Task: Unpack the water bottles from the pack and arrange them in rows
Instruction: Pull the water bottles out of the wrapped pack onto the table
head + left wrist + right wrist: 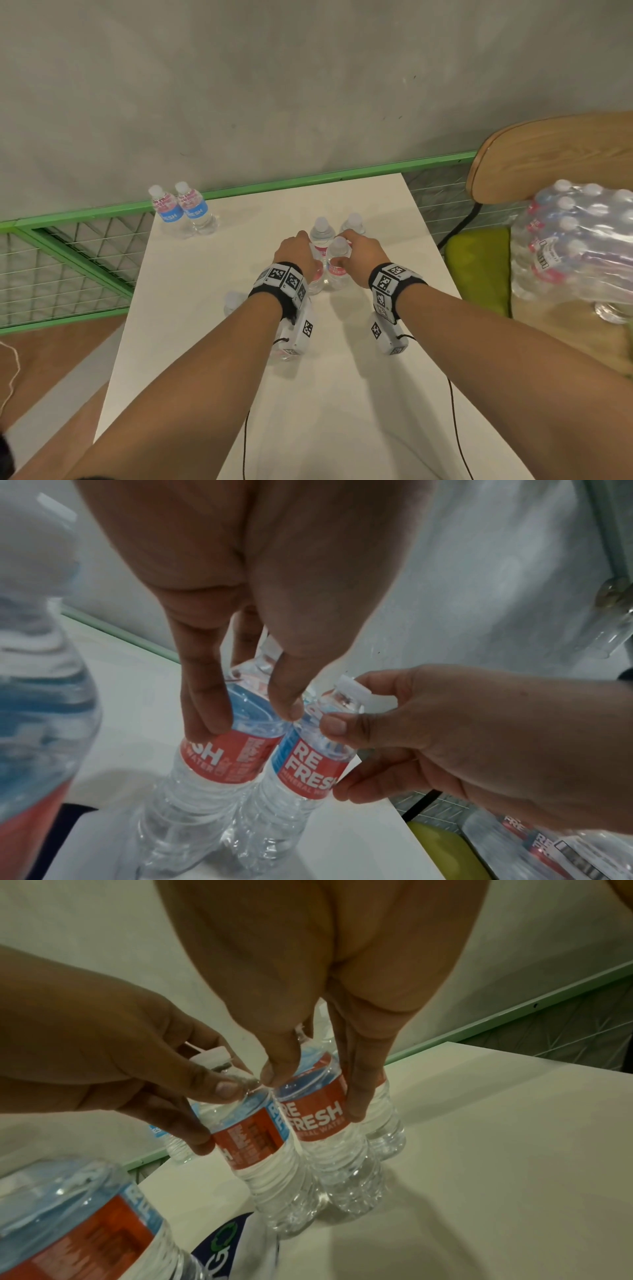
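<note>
Two clear water bottles with red and blue labels stand side by side, touching, mid-table. My left hand (301, 246) grips the left bottle (317, 278) around its shoulder, thumb and fingers curled on it (222, 758). My right hand (352, 246) grips the right bottle (337, 263) the same way (318, 1118). Both hands also show in the wrist views, the left hand (246, 718) and the right hand (315, 1093). Two more bottles (322, 231) stand just behind them. The shrink-wrapped pack (575, 240) lies on the chair at the right.
A pair of bottles (181, 210) stands at the white table's (342, 394) far left corner. Another bottle (233, 301) stands under my left forearm. A green wire fence (68, 260) runs behind and left of the table. A wooden chair (548, 154) with a green cushion stands right.
</note>
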`<state>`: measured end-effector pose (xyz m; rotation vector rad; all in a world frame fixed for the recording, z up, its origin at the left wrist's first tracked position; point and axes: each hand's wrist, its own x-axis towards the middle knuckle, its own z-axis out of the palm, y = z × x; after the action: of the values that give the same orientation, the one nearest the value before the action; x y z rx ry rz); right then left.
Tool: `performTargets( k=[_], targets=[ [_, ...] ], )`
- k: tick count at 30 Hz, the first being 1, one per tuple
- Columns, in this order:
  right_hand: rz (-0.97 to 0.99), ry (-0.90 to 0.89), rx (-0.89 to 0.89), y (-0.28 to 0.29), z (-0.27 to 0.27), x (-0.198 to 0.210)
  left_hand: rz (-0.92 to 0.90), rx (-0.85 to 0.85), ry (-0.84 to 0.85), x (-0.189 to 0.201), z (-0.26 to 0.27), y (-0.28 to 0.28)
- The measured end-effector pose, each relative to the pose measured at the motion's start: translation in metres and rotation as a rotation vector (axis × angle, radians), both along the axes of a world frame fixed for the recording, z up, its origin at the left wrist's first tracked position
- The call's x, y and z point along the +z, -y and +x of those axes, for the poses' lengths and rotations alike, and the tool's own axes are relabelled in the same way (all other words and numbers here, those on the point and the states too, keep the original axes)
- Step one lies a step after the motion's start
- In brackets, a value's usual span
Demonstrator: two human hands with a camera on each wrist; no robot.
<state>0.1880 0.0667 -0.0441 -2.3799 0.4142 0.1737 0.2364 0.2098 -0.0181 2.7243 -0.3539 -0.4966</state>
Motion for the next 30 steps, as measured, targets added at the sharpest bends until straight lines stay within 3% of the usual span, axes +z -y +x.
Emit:
performTargets(
  k=[7, 10, 13, 15, 19, 23, 27, 30],
  targets=[
    [0.097, 0.039, -0.036, 0.020, -0.026, 0.008, 0.019, -0.031, -0.018, 0.007, -0.009, -0.005],
    [0.133, 0.110, -0.080, 0.032, -0.059, 0.014, -0.012, -0.033, 0.073, 0.025, -0.020, -0.004],
    [0.164, 0.126, -0.078, 0.052, -0.104, 0.016, -0.177, -0.100, 0.197, 0.046, -0.044, 0.010],
    [0.157, 0.103, -0.052, 0.070, -0.141, 0.015, -0.298, -0.168, 0.185, 0.055, -0.069, 0.027],
    [0.083, -0.109, -0.043, 0.124, -0.224, -0.008, -0.313, -0.414, -0.044, 0.048, -0.129, 0.084],
    [-0.026, -0.315, -0.165, 0.200, -0.289, -0.029, -0.195, -0.650, -0.264, 0.016, -0.187, 0.162],
    [0.046, -0.270, -0.385, 0.274, -0.324, -0.032, -0.051, -0.869, -0.335, -0.018, -0.232, 0.246],
    [0.192, -0.140, -0.533, 0.309, -0.332, -0.026, -0.033, -0.880, -0.350, -0.033, -0.257, 0.307]
  ],
)
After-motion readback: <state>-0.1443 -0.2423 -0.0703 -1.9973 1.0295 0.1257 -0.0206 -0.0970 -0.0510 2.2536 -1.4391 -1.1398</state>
